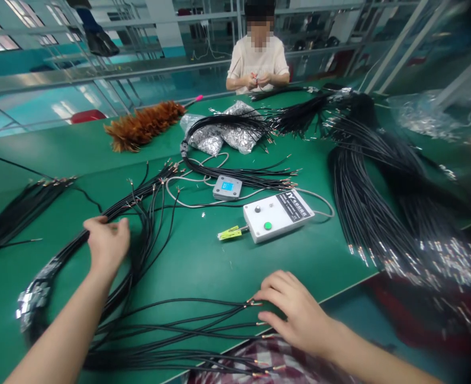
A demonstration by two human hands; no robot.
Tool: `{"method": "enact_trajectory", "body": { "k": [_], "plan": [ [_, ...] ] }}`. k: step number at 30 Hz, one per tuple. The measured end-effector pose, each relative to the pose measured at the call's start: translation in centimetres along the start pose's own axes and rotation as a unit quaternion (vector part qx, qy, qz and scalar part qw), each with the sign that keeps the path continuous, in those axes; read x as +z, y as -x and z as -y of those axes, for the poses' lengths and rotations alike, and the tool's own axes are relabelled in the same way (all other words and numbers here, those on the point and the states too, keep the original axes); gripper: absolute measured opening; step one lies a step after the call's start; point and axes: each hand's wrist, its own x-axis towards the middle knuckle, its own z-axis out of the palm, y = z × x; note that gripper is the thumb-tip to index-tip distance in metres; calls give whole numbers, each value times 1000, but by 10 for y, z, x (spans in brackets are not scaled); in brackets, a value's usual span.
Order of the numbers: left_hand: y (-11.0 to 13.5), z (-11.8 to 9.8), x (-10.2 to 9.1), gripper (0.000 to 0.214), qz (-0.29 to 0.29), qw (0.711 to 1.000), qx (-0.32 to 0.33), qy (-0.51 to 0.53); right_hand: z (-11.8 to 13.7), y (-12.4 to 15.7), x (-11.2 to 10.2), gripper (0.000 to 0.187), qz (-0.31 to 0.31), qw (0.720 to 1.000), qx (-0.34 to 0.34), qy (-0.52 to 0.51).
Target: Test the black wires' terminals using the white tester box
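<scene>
My left hand [106,242] is curled at the edge of a long bundle of black cables [70,250], its fingers partly hidden against them. Silvery metal terminals [35,298] cluster at that bundle's bent end. At the table's front edge, my right hand [293,306] has its thumb and fingers apart beside the bare copper ends of several loose black cables [187,322]. A gap shows between thumb and forefinger, and the fingertips are close to the stripped ends. Beyond my hands lies a white control box [277,216] with a green button and a yellow-labelled tip.
A small grey device with a blue screen [227,186] sits behind the box. Bags of metal terminals [241,128], a feather duster [145,127] and a large heap of black cables [359,197] cover the green table [203,266]. Opposite, a person [259,58] handles something small.
</scene>
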Motion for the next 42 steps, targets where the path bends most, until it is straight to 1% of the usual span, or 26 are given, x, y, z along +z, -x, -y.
{"method": "enact_trajectory", "body": {
  "k": [1, 2, 3, 4, 5, 6, 7, 8, 9, 10, 12, 14, 17, 21, 26, 30, 32, 34, 37, 39, 42],
  "plan": [
    [18, -10, 2, 30, 30, 999, 25, 1, 0, -1, 2, 8, -8, 1000, 5, 6],
    [40, -21, 3, 27, 76, 995, 59, 11, 0, -1, 3, 5, -16, 1000, 8, 10],
    [65, -33, 5, 21, 141, 985, 98, 27, 0, -3, 4, 6, -24, 1000, 9, 9],
    [90, -46, 6, 15, 206, 968, 133, 47, 1, -4, 4, 8, -32, 999, 9, 5],
    [115, -58, 7, 13, 278, 942, 176, 69, 2, -6, 3, 9, -42, 999, 10, -3],
    [137, -68, 7, 15, 363, 897, 235, 95, 3, -9, 2, 9, -55, 998, 12, -13],
    [155, -77, 8, 21, 411, 866, 265, 101, 4, -11, 0, 8, -69, 997, 14, -24],
    [168, -84, 8, 19, 425, 856, 275, 109, 5, -14, -2, 7, -83, 996, 15, -37],
    [177, -88, 9, 16, 425, 854, 272, 123, 7, -17, -4, 6, -97, 994, 15, -53],
    [182, -91, 10, 14, 415, 863, 254, 137, 8, -20, -5, 6, -111, 991, 17, -73],
    [182, -93, 11, 17, 388, 883, 200, 172, 9, -26, -7, 3, -138, 983, 28, -120],
    [177, -92, 12, 17, 374, 894, 153, 195, 9, -30, -7, 11, -160, 973, 43, -158],
    [174, -92, 12, 16, 369, 898, 117, 210, 9, -31, -3, 22, -180, 968, 37, -173],
    [177, -93, 12, 17, 370, 900, 86, 212, 11, -29, 3, 30, -187, 973, 8, -137],
    [177, -96, 12, 19, 358, 907, 70, 211, 12, -26, 7, 36, -192, 980, -16, -57],
    [177, -97, 14, 19, 371, 898, 29, 235, 13, -23, 11, 43, -180, 983, -39, 4],
    [177, -96, 15, 20, 378, 892, 4, 248, 14, -22, 14, 47, -175, 984, -45, 8],
    [178, -96, 15, 20, 383, 887, -12, 259, 14, -22, 15, 51, -185, 982, -33, -7],
    [179, -96, 15, 20, 384, 881, -24, 274, 15, -24, 16, 49, -182, 983, -21, -6],
    [179, -95, 15, 20, 384, 878, -37, 283, 15, -25, 15, 44, -167, 985, -31, 18],
    [180, -94, 17, 21, 388, 870, -58, 298, 16, -25, 15, 44, -156, 985, -49, 57]
  ]
}}
